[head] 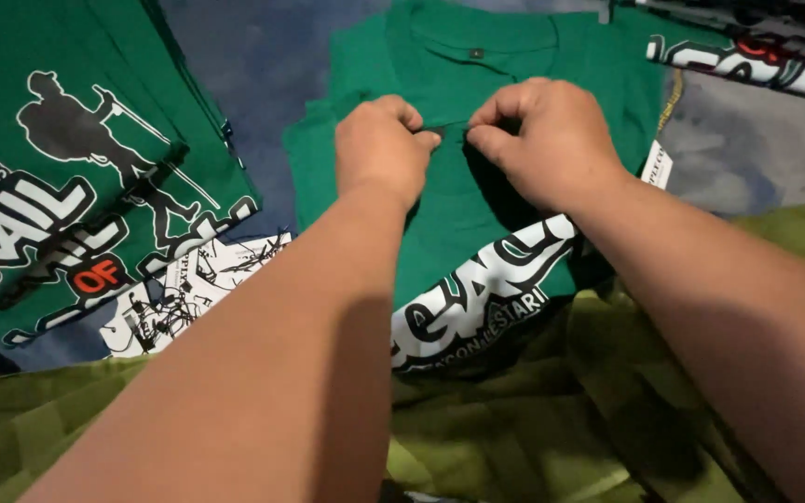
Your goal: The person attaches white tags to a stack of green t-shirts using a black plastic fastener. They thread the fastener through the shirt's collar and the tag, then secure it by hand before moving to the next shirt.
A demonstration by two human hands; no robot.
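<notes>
Blue-grey cloth covered the surface [263,65], w/ green camo fabric [552,428] bunched at the near edge. Centre-far lay a green shirt [440,233], white lettering toward the near side. Left hand [379,149] and right hand [547,140] sat side by side on its middle, fingers [491,140] of both closed, pinching a small fold of the shirt between them. Looked like mid-fold or smoothing; next move prob. needs an even pull so the fabric stays flat. Shirt stack [76,168] lay far left, another shirt [757,56] far right.
</notes>
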